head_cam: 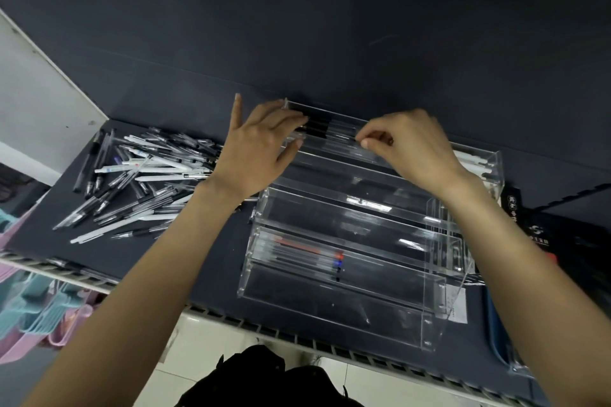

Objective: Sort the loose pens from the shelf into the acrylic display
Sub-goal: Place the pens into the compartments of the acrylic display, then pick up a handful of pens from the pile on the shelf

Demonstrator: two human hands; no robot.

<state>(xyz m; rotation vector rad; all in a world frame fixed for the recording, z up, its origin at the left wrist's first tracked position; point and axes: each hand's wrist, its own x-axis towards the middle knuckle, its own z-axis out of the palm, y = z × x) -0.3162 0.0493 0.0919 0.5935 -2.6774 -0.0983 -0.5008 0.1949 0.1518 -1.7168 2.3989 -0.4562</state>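
Observation:
A clear acrylic display [350, 205] with stepped tiers stands on the dark shelf [185, 251]. Its top tier holds several black-and-clear pens [325, 129]. My left hand [261, 149] lies with straight fingers on the left ends of those pens. My right hand [410, 145] has curled fingers pinching the pens' right ends at the tier's front wall. A lower tier holds several pens with red, blue and black tips [307, 256]. A heap of loose pens [139, 175], white and black-clear, lies on the shelf to the left of the display.
White pens [469, 158] lie in a compartment at the display's far right. A dark backboard rises behind the shelf. Black packaging [542, 235] sits to the right. Pink and blue plastic baskets [36, 304] hang below the shelf's left front edge.

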